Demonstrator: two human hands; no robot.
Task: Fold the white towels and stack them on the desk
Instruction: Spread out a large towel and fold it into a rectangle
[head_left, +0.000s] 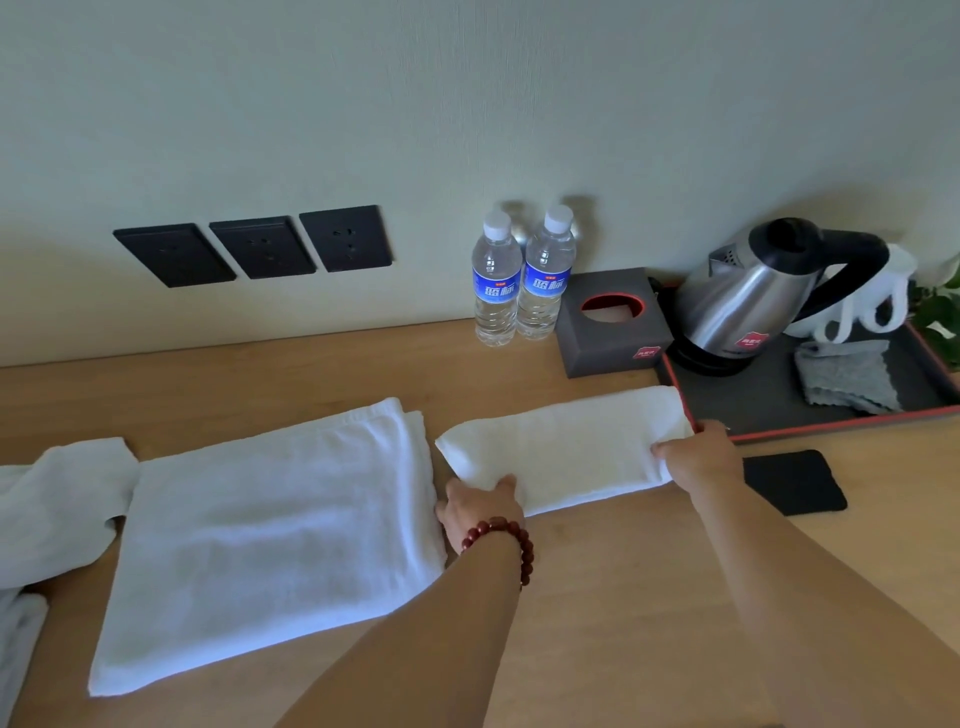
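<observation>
Left hand (480, 506) curled on the near-left corner of the small folded towel (563, 449), thumb on top, fingers tucked under. Right hand (698, 457) pinching the towel's right end, fingers folded over the edge. Towel stretched flat on the desk (597, 582) between both hands. Just left of the left hand, touching its wrist side: large folded towel (270, 530). Farther left: crumpled white cloth (57, 504). Beyond the right hand: red-rimmed tray (779, 400) with kettle (748, 301). Beyond the hands: tissue box (610, 322), two water bottles (519, 280).
</observation>
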